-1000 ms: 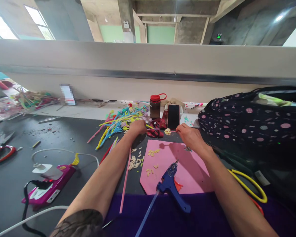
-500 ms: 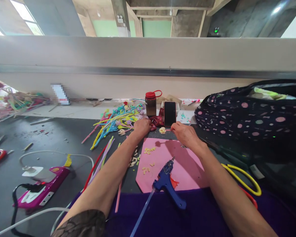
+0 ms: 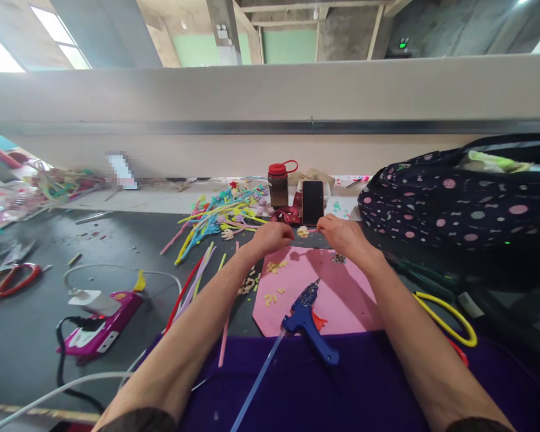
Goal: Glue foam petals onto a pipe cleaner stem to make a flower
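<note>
Pinched in my right hand [image 3: 339, 234] is the pink stem of a small cream flower [image 3: 303, 231], which points left. My left hand [image 3: 273, 237] is just left of the flower, fingertips drawn together; whatever they hold is too small to make out. Under and in front of both hands lies a pink mat [image 3: 346, 306] with small pale-yellow pieces [image 3: 276, 267] and a little pile of tiny beads [image 3: 339, 258]. A blue glue gun [image 3: 302, 315] rests across the mat's front edge, its nozzle pointing away from me. Dark red ribbon [image 3: 290, 215] lies behind my left hand.
A phone [image 3: 312, 203] and a red-capped bottle [image 3: 278, 189] stand at the back. Colourful fuzzy-stemmed flowers [image 3: 216, 219] are heaped to their left. Left on the table are a magenta power strip [image 3: 112, 327] with cables and red-handled scissors [image 3: 20, 276]. A dark patterned bag [image 3: 432, 207] sits right.
My left hand has come away from the dark red ribbon and moved right and nearer, towards the flower. My right hand keeps its hold on the stem. The view has shifted slightly.
</note>
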`<state>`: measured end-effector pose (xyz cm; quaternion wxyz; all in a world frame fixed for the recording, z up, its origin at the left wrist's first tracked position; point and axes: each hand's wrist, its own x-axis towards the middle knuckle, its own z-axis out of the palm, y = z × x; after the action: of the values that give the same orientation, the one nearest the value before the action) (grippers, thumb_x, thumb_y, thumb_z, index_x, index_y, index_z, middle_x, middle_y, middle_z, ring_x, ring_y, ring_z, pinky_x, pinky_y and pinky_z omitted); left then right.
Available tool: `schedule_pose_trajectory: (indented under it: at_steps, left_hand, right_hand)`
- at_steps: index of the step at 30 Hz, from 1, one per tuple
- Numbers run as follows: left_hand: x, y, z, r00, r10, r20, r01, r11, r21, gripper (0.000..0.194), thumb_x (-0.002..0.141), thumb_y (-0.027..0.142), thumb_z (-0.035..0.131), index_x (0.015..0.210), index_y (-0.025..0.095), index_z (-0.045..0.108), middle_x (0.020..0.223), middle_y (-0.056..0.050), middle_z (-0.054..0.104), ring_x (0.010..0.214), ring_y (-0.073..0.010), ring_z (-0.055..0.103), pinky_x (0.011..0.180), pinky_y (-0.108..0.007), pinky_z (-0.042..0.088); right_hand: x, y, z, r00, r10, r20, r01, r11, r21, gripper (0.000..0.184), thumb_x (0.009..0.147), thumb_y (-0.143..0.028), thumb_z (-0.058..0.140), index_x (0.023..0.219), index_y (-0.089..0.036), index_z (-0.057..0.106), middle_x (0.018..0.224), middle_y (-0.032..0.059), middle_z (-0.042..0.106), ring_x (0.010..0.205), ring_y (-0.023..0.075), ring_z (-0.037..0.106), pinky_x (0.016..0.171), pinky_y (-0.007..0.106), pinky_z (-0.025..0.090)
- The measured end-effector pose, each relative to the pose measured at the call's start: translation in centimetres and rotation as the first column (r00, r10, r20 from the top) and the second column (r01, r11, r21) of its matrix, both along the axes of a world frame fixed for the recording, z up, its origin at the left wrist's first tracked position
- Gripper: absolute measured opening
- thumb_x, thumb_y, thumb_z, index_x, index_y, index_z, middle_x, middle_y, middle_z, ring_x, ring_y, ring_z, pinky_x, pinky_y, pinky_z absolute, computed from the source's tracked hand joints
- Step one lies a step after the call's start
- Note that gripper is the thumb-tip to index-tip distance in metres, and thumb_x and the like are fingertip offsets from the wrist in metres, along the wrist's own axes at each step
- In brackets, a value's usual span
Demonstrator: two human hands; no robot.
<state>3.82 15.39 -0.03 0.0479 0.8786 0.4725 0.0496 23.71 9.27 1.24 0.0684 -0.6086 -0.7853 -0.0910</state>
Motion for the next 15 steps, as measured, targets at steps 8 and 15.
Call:
schedule_pose_trajectory:
  at_steps: [8,15]
  left_hand:
    - [3.4,-2.8,-2.7,1.000,0.002,-0.008,-0.002,1.000,-0.019,0.026,0.076,0.025,0.045,0.088,0.023,0.069,0.093,-0.005,0.068,0.082,-0.0184,0.062,0.068,-0.025,0.044]
    - [2.4,-2.7,-1.8,0.996,0.079,-0.052,-0.081,0.996,-0.032,0.026,0.079,0.025,0.043,0.087,0.019,0.066,0.090,-0.008,0.068,0.079,-0.0191,0.063,0.067,-0.026,0.044]
  right_hand:
    - [0.4,-0.5,0.7,0.999,-0.019,-0.031,0.020,0.999,0.042,0.024,0.092,-0.026,0.035,0.099,-0.023,0.057,0.100,0.0038,0.059,0.081,0.0170,0.058,0.063,0.026,0.036]
    - [0.6,-0.5,0.9,1.000,-0.007,-0.013,0.008,1.000,0.029,0.027,0.093,-0.025,0.032,0.103,-0.022,0.056,0.102,0.0058,0.058,0.083,0.0176,0.058,0.065,0.026,0.037]
